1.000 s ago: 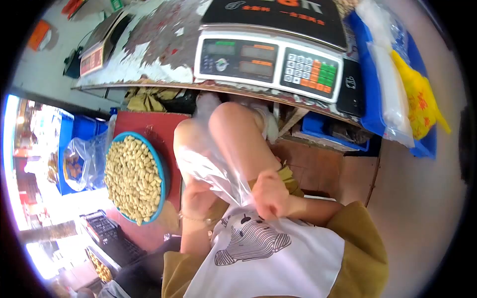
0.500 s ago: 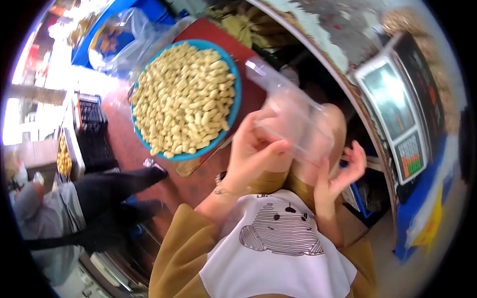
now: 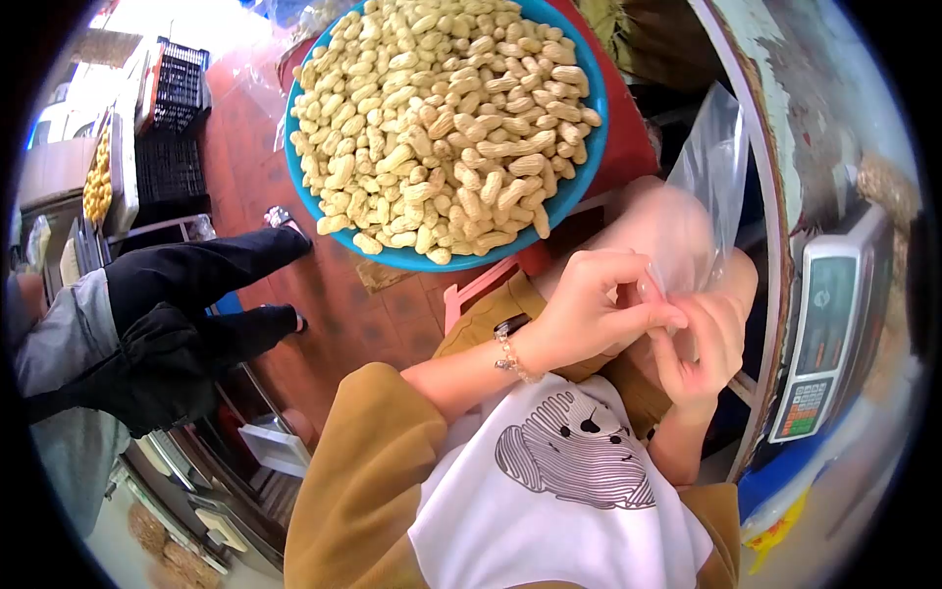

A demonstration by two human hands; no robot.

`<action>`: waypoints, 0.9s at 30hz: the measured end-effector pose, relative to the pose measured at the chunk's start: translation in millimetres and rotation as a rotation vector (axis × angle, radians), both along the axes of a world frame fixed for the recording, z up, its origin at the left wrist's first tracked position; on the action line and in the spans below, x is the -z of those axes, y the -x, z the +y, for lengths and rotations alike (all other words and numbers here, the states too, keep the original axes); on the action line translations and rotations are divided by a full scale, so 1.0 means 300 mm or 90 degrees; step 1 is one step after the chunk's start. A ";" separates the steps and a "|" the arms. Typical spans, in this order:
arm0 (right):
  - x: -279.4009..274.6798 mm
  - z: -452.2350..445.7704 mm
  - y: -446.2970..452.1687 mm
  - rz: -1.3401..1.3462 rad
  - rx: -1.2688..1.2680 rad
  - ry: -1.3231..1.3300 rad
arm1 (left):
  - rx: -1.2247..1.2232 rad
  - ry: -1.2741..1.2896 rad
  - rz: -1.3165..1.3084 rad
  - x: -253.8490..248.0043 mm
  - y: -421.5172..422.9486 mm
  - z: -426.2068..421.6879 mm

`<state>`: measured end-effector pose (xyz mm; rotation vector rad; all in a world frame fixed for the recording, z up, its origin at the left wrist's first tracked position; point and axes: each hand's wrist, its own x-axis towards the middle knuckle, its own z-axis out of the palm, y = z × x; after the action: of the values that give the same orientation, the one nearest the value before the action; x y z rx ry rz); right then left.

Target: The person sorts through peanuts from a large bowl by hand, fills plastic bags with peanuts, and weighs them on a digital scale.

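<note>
Clear plastic bag (image 3: 719,147) rises past our knees (image 3: 741,278), beside the worn counter (image 3: 824,108). We pinch its near end in our left hand (image 3: 594,302); our right hand (image 3: 710,346) curls against those fingertips, can't tell if gripping. Unshelled peanuts (image 3: 442,128) heap the blue basin (image 3: 598,93), left of it.

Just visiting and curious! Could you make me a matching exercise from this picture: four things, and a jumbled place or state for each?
1. Large round blue basin
2. Clear plastic bag
3. White-framed digital scale
4. Beaded bracelet

A. around the left wrist
B. heaped with unshelled peanuts
C. held by the left hand and right hand
D. on the worn, peeling counter

Pairs: 1-B; 2-C; 3-D; 4-A
</note>
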<state>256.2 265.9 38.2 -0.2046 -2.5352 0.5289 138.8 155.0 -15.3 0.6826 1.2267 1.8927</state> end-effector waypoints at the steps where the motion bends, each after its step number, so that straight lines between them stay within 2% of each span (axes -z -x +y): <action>1: 0.002 -0.001 0.021 -0.002 -0.008 0.015 | -0.008 0.000 -0.005 0.003 0.014 0.000; 4: 0.004 -0.005 0.067 -0.001 -0.028 0.060 | -0.032 -0.045 0.116 0.010 0.062 0.003; 13: 0.021 0.000 0.133 0.028 -0.028 0.094 | -0.023 -0.058 0.284 0.012 0.139 -0.002; 16: 0.017 -0.002 0.150 0.021 -0.044 0.107 | -0.049 -0.091 0.253 0.012 0.135 -0.009; 21: -0.005 -0.014 0.162 -0.061 -0.092 0.131 | -0.068 -0.034 0.239 0.007 0.146 -0.031; 27: 0.035 -0.023 0.154 0.008 -0.057 0.232 | -0.081 -0.075 0.233 -0.022 0.167 -0.026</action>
<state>210.1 259.1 27.6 -0.2183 -2.4264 1.0233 88.8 147.0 -8.7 1.0745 1.4178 2.0157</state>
